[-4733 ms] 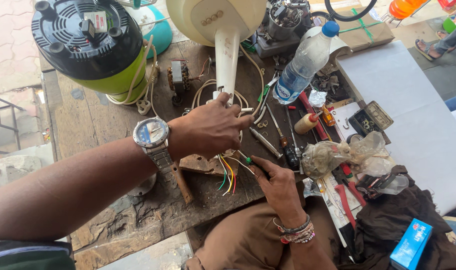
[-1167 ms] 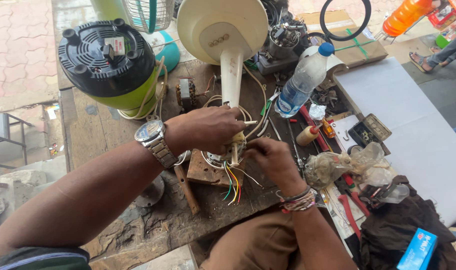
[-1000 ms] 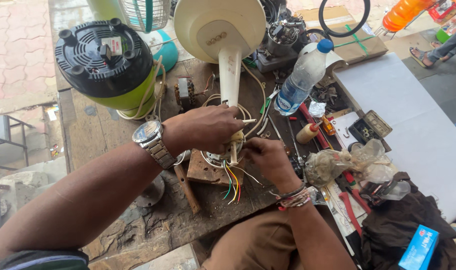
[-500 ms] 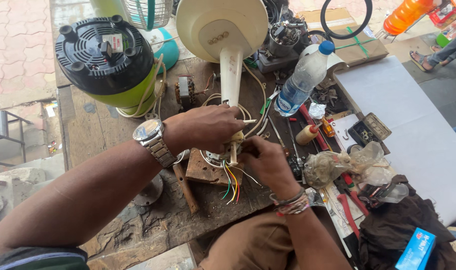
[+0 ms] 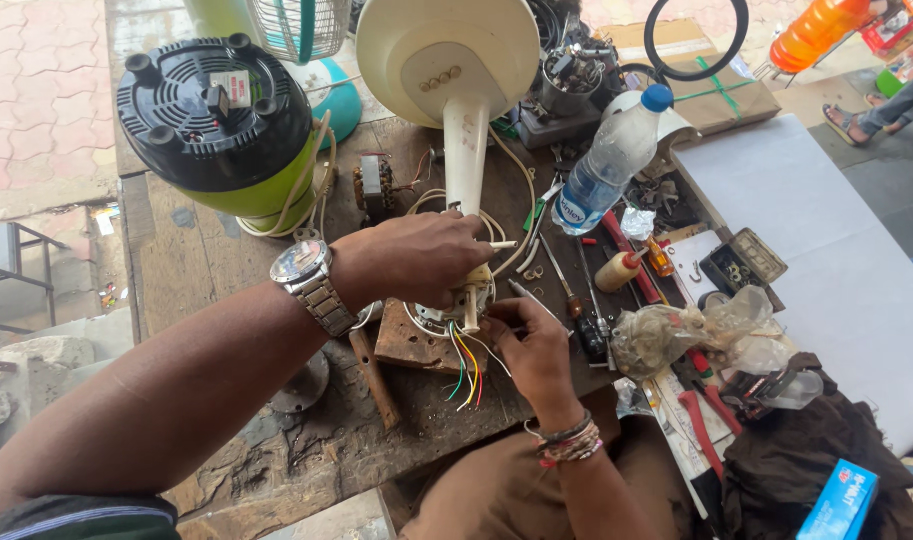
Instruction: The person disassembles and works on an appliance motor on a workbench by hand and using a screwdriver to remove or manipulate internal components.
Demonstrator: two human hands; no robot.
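Head view, switch block [image 5: 469, 297] between both hands' fingers [image 5: 477, 262]

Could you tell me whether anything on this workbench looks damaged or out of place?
Yes: the cream pedestal fan lies tipped over on the wooden bench, its coloured wires hanging loose. The left hand steadies the part; the right hand works beside it.

Worn wooden bench [image 5: 207, 290], green-and-black appliance [image 5: 217, 125] at rear left, clear water bottle [image 5: 607, 165] with blue cap, orange bottle [image 5: 817, 30], red-handled pliers [image 5: 702, 430], blue carton [image 5: 842, 505] at lower right
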